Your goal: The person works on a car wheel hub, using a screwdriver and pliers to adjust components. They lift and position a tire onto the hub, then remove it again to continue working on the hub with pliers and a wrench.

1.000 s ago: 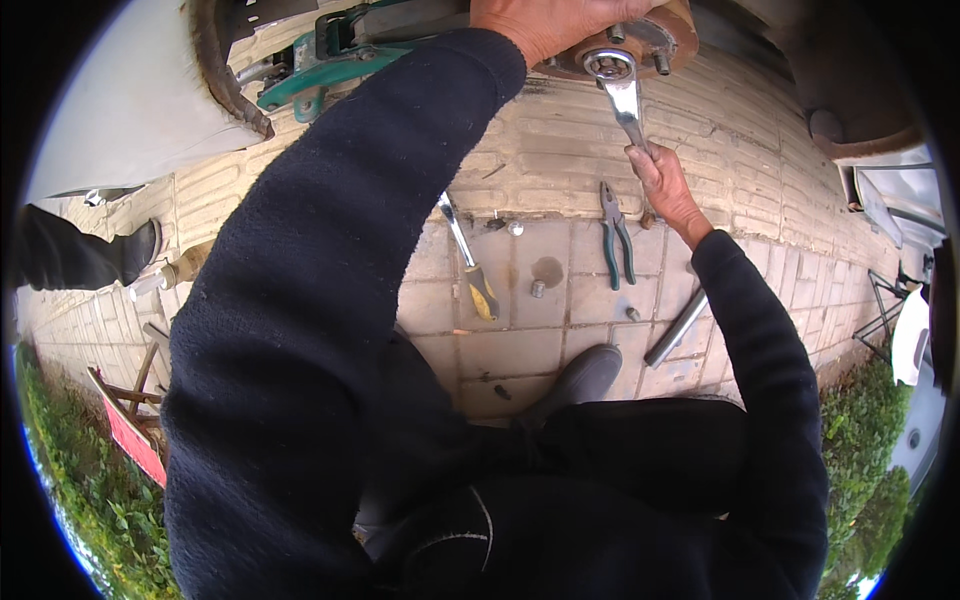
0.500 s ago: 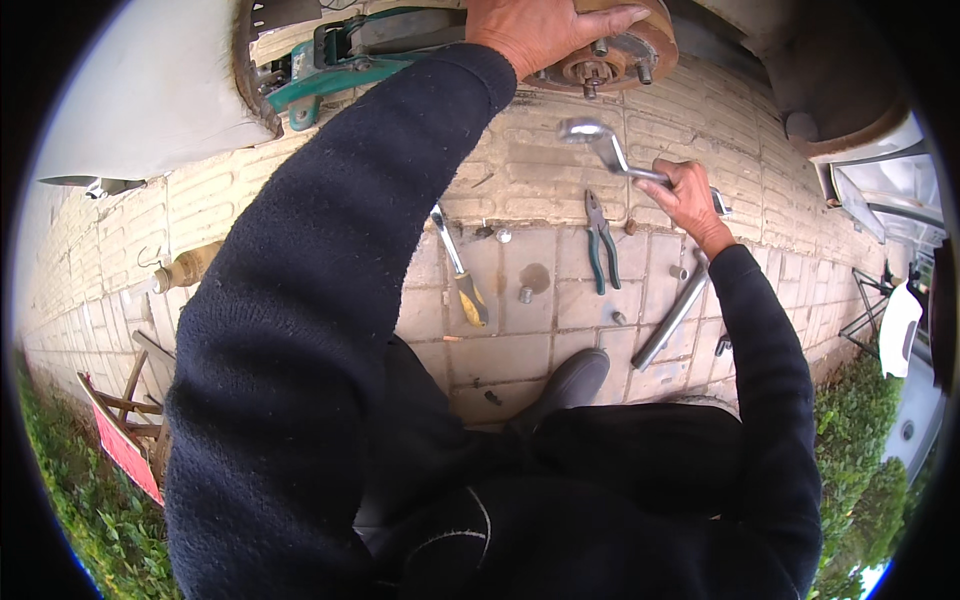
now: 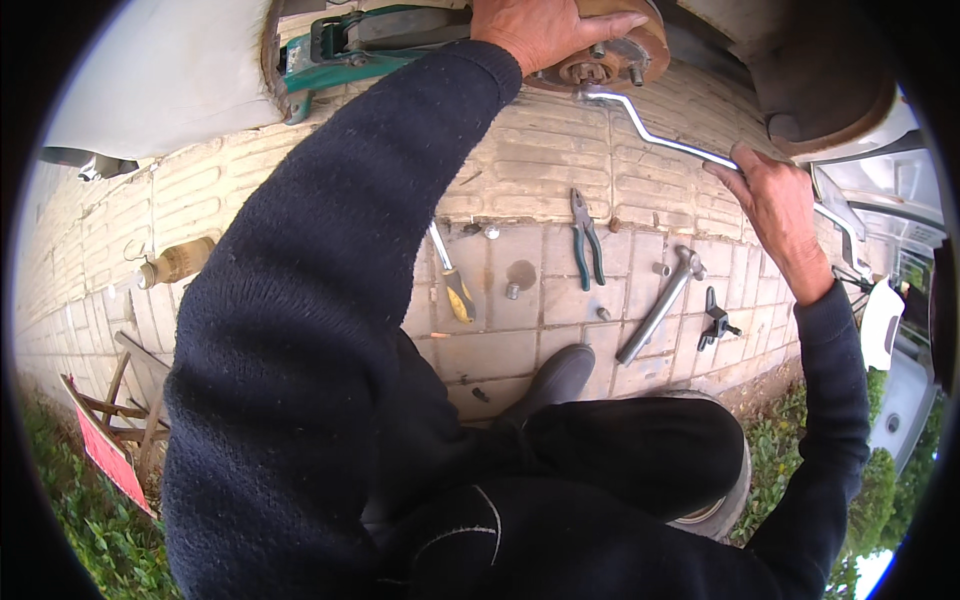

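Observation:
My left hand (image 3: 535, 32) grips the rusty brake drum (image 3: 648, 50) at the top edge, its thumb stretched across the face; the other fingers are partly hidden. Wheel studs stand out of the drum around a hub centre (image 3: 585, 73). A long silver offset ring spanner (image 3: 668, 142) is in my right hand (image 3: 785, 205), fingers wrapped round its shaft. The spanner's far ring end meets the lower part of the hub centre; whether it sits over the nut I cannot tell. Its other end points right, past my hand.
Pliers (image 3: 588, 240), a yellow-handled screwdriver (image 3: 455, 280), a hammer (image 3: 660, 305), a black puller-like tool (image 3: 716, 320) and several small metal parts lie on the paving. A green jack (image 3: 340, 65) stands beside the drum. Car bodywork (image 3: 160, 70) borders the left.
My right hand has moved right and slid along the spanner. The spanner's ring end has risen from above the paving to the hub centre. My left hand stays on the drum.

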{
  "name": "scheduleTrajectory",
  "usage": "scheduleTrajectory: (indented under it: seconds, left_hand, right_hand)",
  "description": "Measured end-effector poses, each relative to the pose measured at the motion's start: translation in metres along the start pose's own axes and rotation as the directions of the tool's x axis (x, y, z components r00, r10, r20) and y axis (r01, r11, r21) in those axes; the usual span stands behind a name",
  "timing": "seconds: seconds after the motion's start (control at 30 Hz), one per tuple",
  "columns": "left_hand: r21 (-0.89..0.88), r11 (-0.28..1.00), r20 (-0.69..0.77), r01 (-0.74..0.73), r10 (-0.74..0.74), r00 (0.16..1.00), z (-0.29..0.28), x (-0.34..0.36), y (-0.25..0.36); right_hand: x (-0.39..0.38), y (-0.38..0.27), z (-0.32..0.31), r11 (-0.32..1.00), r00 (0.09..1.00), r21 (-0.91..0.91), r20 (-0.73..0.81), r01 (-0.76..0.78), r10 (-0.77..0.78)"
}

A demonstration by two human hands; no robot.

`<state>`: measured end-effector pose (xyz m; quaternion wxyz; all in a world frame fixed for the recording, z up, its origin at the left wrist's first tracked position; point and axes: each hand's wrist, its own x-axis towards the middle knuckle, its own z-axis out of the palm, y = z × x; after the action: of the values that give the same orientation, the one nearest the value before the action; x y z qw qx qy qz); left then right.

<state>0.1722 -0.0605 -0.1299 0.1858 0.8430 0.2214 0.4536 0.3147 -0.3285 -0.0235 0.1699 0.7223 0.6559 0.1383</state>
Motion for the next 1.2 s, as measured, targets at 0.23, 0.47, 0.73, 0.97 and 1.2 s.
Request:
scheduleTrajectory:
  seconds: [0.23, 0.47, 0.73, 0.97, 1.2]
  left_hand:
    - [0.04, 0.999, -0.009, -0.019, 0.02, 1.0, 0.0, 0.0, 0.0]
    - [0.021, 1.0, 0.006, -0.018, 0.018, 1.0, 0.001, 0.0, -0.002]
    - [0.005, 1.0, 0.021, -0.003, 0.003, 1.0, 0.001, -0.001, -0.002]
    - [0.042, 0.999, 0.0, -0.01, 0.01, 1.0, 0.001, -0.001, -0.002]
    - [0.04, 0.999, -0.043, -0.035, 0.037, 0.998, 0.002, -0.001, -0.002]
  right_hand:
    - [0.013, -0.008, -0.032, 0.996, 1.0, -0.084, 0.021, 0.001, 0.0]
    - [0.018, -0.009, -0.044, 0.991, 0.999, -0.132, 0.043, 0.02, -0.014]
    - [0.021, -0.011, -0.048, 0.982, 0.998, -0.187, 0.052, 0.035, -0.026]
    - [0.022, -0.014, -0.058, 0.986, 0.998, -0.166, 0.06, 0.012, -0.002]
    - [0.024, -0.018, -0.063, 0.983, 0.998, -0.176, 0.043, 0.057, -0.051]
